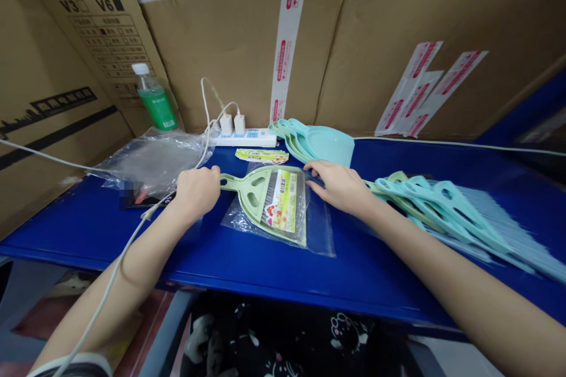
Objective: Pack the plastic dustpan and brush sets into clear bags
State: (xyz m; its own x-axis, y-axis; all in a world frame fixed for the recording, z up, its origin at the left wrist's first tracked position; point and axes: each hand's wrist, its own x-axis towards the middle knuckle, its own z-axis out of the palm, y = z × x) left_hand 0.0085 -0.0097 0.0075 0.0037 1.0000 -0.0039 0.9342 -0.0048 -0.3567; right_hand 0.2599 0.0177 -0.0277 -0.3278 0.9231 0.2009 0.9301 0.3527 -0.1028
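1. A blue table [274,274] stands against a cardboard wall [384,23], a green-labelled bottle [157,106] at the back left.
2. Mid-table, a pale green dustpan [254,194] lies in a clear bag [321,232], grey bristles [270,188] beside a bright card [283,203].
3. The left hand [198,193] curls fist-like at the handle's end; I can't tell what it pinches.
4. The right hand [338,184], thumb and fingers parted, meets the bag's right side; any pinch is unclear.

The bag [322,232] is glossy plastic; the cardboard [407,6] matt.
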